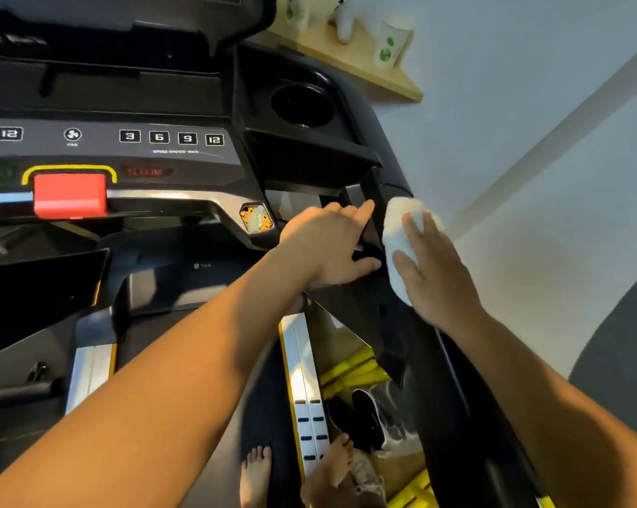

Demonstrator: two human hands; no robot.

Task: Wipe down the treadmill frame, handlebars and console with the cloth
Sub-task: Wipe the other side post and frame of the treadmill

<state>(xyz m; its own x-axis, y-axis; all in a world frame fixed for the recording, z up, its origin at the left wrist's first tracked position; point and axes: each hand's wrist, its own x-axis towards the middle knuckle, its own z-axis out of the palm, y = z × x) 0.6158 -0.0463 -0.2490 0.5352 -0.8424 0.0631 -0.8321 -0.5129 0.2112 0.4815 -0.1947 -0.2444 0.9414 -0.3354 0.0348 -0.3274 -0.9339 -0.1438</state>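
The black treadmill console (133, 104) fills the upper left, with numbered speed buttons and a red stop key (69, 194). Its right handlebar (445, 379) runs down toward the lower right. A white cloth (397, 229) lies on the top of that handlebar, just below the console's cup holder (302, 104). My right hand (434, 269) presses flat on the cloth with fingers spread. My left hand (331, 243) rests on the frame on the inner side of the handlebar, fingers apart, holding nothing.
A wooden shelf (394, 78) with paper cups hangs on the white wall behind the console. Silver side rails (302, 379) flank the black belt, where my bare feet stand. Shoes (361, 416) and yellow items lie on the floor to the right of the deck.
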